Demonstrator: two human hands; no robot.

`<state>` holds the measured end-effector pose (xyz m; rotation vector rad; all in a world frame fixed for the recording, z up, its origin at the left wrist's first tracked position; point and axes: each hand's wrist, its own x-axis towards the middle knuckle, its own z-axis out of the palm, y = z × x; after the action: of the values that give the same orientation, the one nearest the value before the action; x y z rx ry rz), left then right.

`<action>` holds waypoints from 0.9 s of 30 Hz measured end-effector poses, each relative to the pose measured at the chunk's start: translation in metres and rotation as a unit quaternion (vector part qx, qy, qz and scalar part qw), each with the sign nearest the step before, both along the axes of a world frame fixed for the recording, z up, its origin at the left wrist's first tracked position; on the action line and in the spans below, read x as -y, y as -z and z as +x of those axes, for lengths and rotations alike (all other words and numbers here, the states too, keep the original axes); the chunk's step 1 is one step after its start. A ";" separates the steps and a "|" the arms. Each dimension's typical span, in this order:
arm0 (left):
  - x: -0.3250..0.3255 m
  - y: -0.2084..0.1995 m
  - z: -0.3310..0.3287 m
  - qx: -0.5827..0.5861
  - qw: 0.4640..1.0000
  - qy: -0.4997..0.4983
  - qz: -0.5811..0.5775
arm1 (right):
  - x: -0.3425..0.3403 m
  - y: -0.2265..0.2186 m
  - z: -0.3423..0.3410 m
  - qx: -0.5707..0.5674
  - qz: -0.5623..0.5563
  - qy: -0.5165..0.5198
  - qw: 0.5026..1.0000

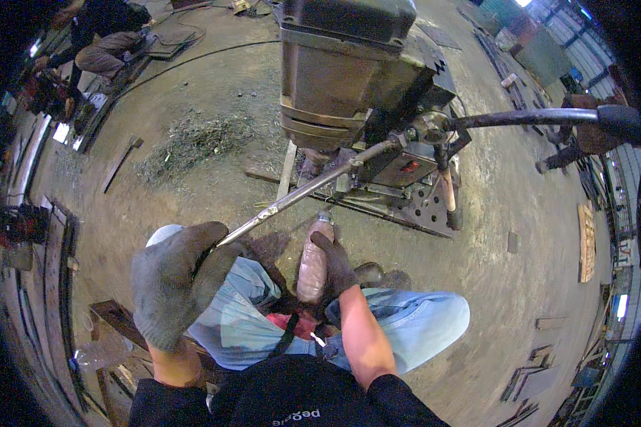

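My left hand point(178, 277), in a dark grey knit glove, is closed round the end of a long metal lever point(292, 196). The lever slopes up to the hub of a magnetic drill point(327, 85) standing in front of me. In my right hand point(338, 263), also gloved, is a plastic bottle point(312, 267) of cloudy pinkish-brown stuff. Its neck points away from me toward the drill's lower end, without touching it. Under the drill lies a steel plate point(424, 210) with several round holes. The drill's tip is partly hidden behind the lever.
A heap of metal shavings point(199, 142) lies left of the drill, with a hammer point(123, 162) beyond it. Another lever point(534, 117) juts out to the right. One person point(110, 43) crouches far left; another point(584, 132) is far right. Steel bars point(53, 277) line the left.
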<state>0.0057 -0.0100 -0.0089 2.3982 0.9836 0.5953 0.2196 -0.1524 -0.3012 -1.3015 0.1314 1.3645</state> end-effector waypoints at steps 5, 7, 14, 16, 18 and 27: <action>-0.005 0.002 -0.001 -0.006 0.998 0.019 0.055 | -0.002 -0.002 -0.005 -0.086 0.008 0.010 0.996; -0.005 0.002 -0.002 -0.009 0.998 0.015 0.052 | -0.004 0.002 -0.005 -0.103 0.008 0.011 0.995; -0.006 0.001 0.002 -0.018 0.999 0.024 0.042 | 0.005 0.047 0.004 -0.063 -0.017 -0.021 0.998; -0.007 0.000 -0.001 -0.029 0.998 0.019 0.043 | -0.001 0.036 0.000 -0.079 -0.006 -0.016 0.997; -0.006 0.001 -0.001 -0.025 0.999 0.016 0.042 | -0.004 -0.004 -0.010 -0.130 0.023 0.017 0.991; -0.004 -0.001 0.000 -0.016 1.000 0.025 0.009 | -0.001 0.038 0.003 -0.138 0.082 0.023 0.987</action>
<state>0.0060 -0.0056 -0.0076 2.4477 0.9322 0.5502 0.2224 -0.1515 -0.3391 -0.9646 0.2323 1.4787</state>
